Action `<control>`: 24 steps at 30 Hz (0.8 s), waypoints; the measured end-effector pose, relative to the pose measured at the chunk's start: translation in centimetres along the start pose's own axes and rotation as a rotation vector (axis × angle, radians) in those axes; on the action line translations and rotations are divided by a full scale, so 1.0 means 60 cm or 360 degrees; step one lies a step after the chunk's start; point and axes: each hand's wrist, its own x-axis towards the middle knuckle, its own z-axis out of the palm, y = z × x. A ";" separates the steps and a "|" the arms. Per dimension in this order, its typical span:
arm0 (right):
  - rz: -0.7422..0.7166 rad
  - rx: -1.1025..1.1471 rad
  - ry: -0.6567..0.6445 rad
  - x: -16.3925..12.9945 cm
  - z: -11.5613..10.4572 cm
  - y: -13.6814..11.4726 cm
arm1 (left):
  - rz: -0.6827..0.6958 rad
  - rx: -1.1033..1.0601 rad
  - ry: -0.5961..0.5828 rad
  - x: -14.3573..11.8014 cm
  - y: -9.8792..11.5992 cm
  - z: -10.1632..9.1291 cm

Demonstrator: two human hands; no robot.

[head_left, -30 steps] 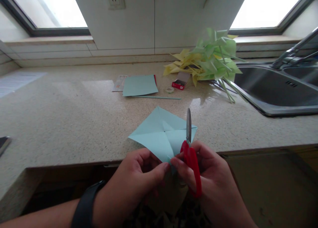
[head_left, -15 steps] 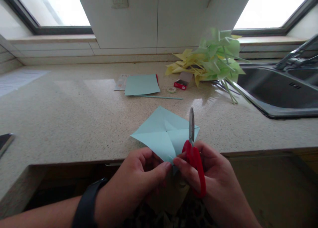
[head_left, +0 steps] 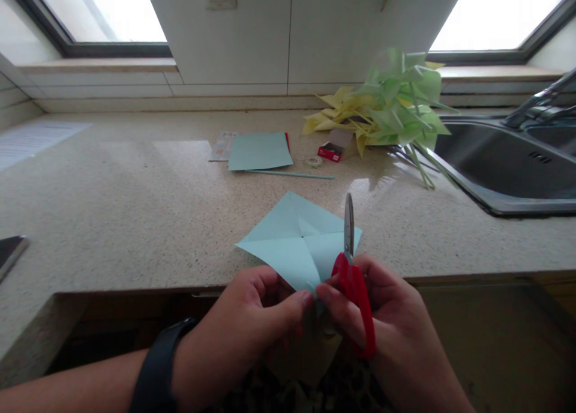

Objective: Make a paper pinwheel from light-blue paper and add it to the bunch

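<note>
A light blue square of paper (head_left: pixel 279 236), creased along its diagonals and with a small dark dot at its centre, is held corner-forward at the counter's front edge. My left hand (head_left: pixel 256 314) pinches the paper near its closest corner, thumb on top. Red-handled scissors (head_left: pixel 355 293) hang on my right hand (head_left: pixel 382 317), blades together and pointing away from me. The thumb and finger of that same hand also grip the paper's near corner, close to my left thumb. Some of the right fingers are hidden behind the scissor handles.
Behind the paper lie a stack of blue sheets (head_left: pixel 261 152), a thin blue stick (head_left: pixel 292 174), a roll of tape (head_left: pixel 314 161) and a small red box (head_left: pixel 330 153). Yellow and green paper pinwheels (head_left: pixel 400 107) rest beside the sink (head_left: pixel 517 161). A dark flat device (head_left: pixel 11 251) sits at far left.
The view has shifted slightly, so the background sits a little to the right. Both hands, the paper and the scissors keep nearly the same pose.
</note>
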 end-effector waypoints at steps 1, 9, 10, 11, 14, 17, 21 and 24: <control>0.0028 0.0023 -0.0029 -0.001 -0.002 -0.002 | -0.0001 0.0009 0.0008 0.000 0.000 0.000; 0.0188 -0.0042 -0.0449 -0.010 -0.057 0.000 | -0.0061 0.0019 0.0115 -0.001 -0.004 -0.006; 0.0207 -0.0070 -0.0438 -0.014 -0.067 0.003 | -0.0058 0.0017 0.0115 -0.001 -0.004 -0.006; 0.0225 -0.0110 -0.0439 -0.018 -0.076 0.006 | -0.0052 0.0015 0.0118 -0.001 -0.004 -0.006; 0.0219 -0.0317 -0.0393 -0.032 -0.099 0.009 | -0.0045 0.0040 0.0133 -0.001 -0.004 -0.007; 0.0156 -0.0508 -0.0422 -0.036 -0.110 0.005 | -0.0051 0.0060 0.0134 -0.002 -0.004 -0.008; 0.0243 -0.0370 -0.0398 -0.029 -0.102 0.001 | -0.0025 0.0083 0.0119 -0.003 -0.005 -0.007; 0.0147 -0.0145 -0.0202 -0.024 -0.082 -0.001 | 0.0026 0.0209 0.0140 -0.003 -0.005 -0.005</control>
